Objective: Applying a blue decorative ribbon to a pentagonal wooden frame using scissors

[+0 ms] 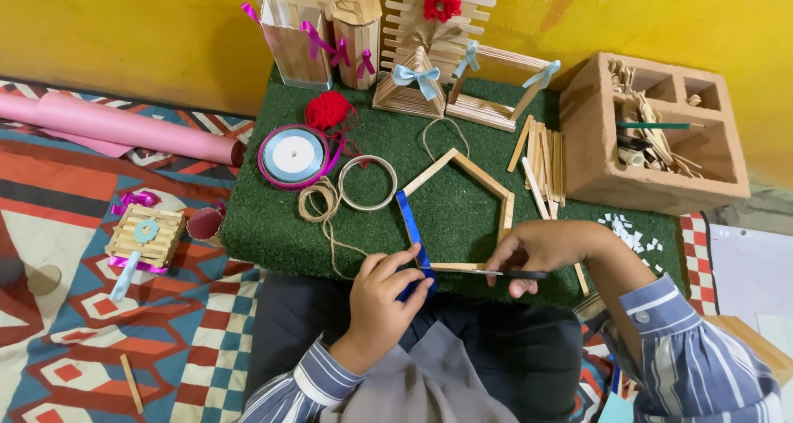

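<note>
A house-shaped frame of wooden craft sticks [479, 178] lies on a green turf mat [273, 216]. Its left side is wrapped in shiny blue ribbon [408, 216]. My left hand [382, 303] pinches the lower end of that blue ribbon at the frame's bottom left corner. My right hand [541, 249] holds dark scissors [508, 273] lying along the frame's bottom stick, blades pointing left toward the ribbon.
On the mat are a ribbon spool [295, 155], red yarn [329, 109], twine [320, 201], a wooden ring [368, 182], loose sticks [545, 163] and finished stick crafts [413, 84] at the back. A clay block [652, 134] holds more sticks at right. A pink paper roll [132, 130] lies at left.
</note>
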